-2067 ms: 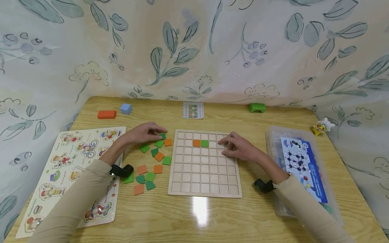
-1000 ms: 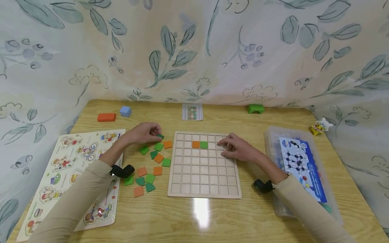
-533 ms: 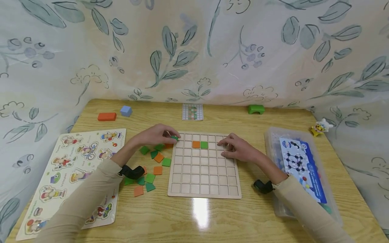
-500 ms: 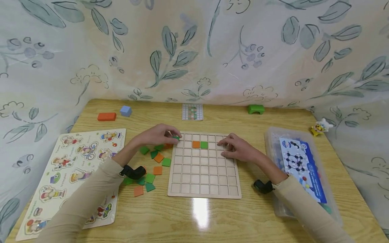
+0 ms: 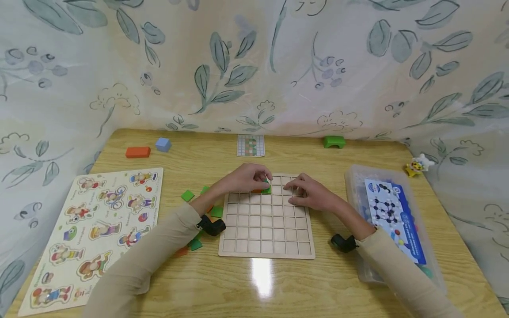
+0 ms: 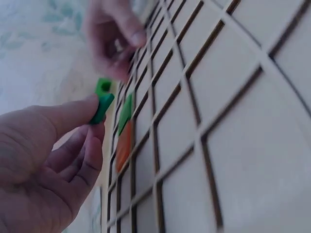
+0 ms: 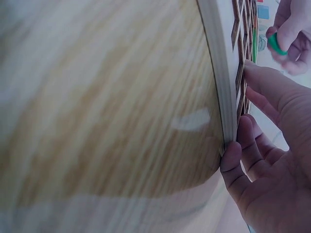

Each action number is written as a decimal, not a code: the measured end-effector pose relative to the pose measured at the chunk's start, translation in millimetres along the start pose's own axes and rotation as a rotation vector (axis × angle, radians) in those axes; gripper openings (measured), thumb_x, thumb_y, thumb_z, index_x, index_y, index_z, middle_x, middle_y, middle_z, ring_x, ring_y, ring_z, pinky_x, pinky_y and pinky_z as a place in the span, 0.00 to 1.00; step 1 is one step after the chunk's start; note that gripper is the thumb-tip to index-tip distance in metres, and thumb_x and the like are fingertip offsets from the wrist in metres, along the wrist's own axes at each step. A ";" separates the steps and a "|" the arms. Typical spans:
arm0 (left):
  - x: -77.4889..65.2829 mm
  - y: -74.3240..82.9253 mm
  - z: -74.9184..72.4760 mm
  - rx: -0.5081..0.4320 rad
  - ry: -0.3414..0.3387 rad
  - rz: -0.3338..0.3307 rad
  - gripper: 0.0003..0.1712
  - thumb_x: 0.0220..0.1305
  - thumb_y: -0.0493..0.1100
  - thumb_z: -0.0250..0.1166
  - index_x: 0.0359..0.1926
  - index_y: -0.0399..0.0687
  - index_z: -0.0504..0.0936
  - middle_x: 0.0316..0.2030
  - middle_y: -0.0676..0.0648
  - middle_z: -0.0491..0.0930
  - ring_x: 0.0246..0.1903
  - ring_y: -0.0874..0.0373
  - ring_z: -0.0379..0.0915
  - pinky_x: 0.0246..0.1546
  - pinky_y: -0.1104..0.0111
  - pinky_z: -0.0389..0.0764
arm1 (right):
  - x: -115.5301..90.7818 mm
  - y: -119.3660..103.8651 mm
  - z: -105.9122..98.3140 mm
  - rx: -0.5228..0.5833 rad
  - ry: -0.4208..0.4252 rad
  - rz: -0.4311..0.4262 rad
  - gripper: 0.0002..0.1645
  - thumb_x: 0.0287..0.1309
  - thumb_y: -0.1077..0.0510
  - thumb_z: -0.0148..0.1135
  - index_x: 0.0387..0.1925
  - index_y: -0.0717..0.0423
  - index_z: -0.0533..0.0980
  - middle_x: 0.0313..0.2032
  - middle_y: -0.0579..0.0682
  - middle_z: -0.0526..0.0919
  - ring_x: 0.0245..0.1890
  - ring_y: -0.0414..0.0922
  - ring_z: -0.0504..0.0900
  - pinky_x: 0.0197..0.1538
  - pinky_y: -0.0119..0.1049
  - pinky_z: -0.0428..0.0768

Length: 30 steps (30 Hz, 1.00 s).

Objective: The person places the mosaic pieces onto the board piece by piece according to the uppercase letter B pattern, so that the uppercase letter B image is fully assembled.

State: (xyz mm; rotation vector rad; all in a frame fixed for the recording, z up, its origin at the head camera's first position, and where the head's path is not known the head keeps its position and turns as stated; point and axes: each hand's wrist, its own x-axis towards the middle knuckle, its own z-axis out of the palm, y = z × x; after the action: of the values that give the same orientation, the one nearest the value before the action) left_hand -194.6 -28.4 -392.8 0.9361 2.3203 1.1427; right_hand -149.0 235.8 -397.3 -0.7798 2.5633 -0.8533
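Thumb and fingers of my left hand (image 5: 244, 177) pinch a small dark green tile with a curved edge (image 6: 102, 108), held above the far part of the wooden grid board (image 5: 267, 221). Just below it, an orange square tile (image 6: 124, 145) and a light green square tile (image 6: 125, 114) lie side by side in the grid; in the head view my left hand partly covers them. My right hand (image 5: 312, 193) rests at the board's right side, its fingers loosely bent. In the right wrist view its thumb lies on the grid and a fingertip touches the board's edge.
Loose green and orange tiles (image 5: 216, 212) lie left of the board, partly under my left arm. A picture puzzle board (image 5: 93, 234) is farther left. A patterned card (image 5: 250, 145) and green arch block (image 5: 334, 141) stand behind; a plastic box (image 5: 354, 212) stands right.
My left hand has picked the dark green tile from the loose tiles and carried it right, over the board to the two placed tiles. My right hand has stayed put.
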 end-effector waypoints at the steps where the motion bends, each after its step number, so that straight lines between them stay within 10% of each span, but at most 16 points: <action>1: 3.2 1.7 3.4 0.022 -0.005 0.016 0.08 0.64 0.41 0.66 0.42 0.44 0.83 0.37 0.48 0.83 0.36 0.62 0.77 0.42 0.72 0.77 | 0.1 0.2 0.1 -0.002 0.001 -0.003 0.22 0.61 0.55 0.65 0.56 0.53 0.77 0.43 0.53 0.70 0.36 0.42 0.69 0.42 0.36 0.71; 14: 22.5 13.3 17.9 0.145 -0.046 0.118 0.04 0.61 0.40 0.68 0.36 0.45 0.82 0.36 0.48 0.79 0.35 0.61 0.74 0.38 0.77 0.75 | 0.3 0.5 -0.5 -0.004 0.013 -0.016 0.21 0.61 0.56 0.65 0.55 0.53 0.77 0.41 0.52 0.70 0.35 0.42 0.69 0.41 0.35 0.71; 30: 22.0 11.9 22.7 0.212 -0.014 0.086 0.06 0.61 0.44 0.69 0.36 0.48 0.83 0.35 0.50 0.79 0.35 0.61 0.72 0.39 0.74 0.73 | 0.7 0.7 0.5 -0.010 0.013 -0.018 0.20 0.60 0.56 0.66 0.54 0.53 0.77 0.42 0.52 0.71 0.35 0.42 0.69 0.41 0.35 0.71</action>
State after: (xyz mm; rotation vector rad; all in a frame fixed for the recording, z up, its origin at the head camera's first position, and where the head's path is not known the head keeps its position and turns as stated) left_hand -191.9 4.9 -397.7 1.1239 2.4457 0.9311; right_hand -149.6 235.7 -398.2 -0.8039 2.5780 -0.8545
